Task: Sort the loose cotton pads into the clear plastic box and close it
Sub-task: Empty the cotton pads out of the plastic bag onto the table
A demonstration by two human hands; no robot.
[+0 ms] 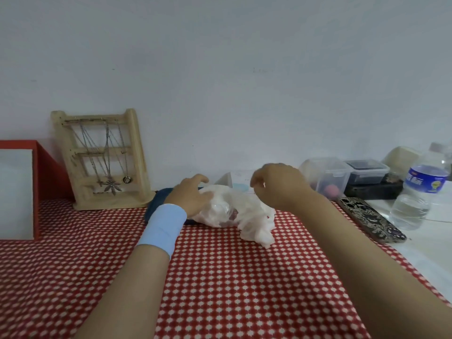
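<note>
A crumpled clear plastic bag (247, 214) stuffed with white cotton pads lies on the red-and-white checked cloth (220, 277). My left hand (190, 195), with a light blue wristband, curls its fingers over the bag's left end. My right hand (276, 185) hovers just above the bag's top, fingers curled, thumb and forefinger close together; I cannot tell whether they pinch the plastic. A clear plastic box (327, 176) with a clip lid stands at the back right with a pink ball inside. Another pale box (238, 179) is partly hidden behind my hands.
A wooden necklace stand (105, 160) leans on the wall at back left, beside a red box (46, 172). A dark blue pouch (156, 199) lies under my left hand. A patterned phone (371, 221), a water bottle (420, 192) and dark containers (367, 171) crowd the right.
</note>
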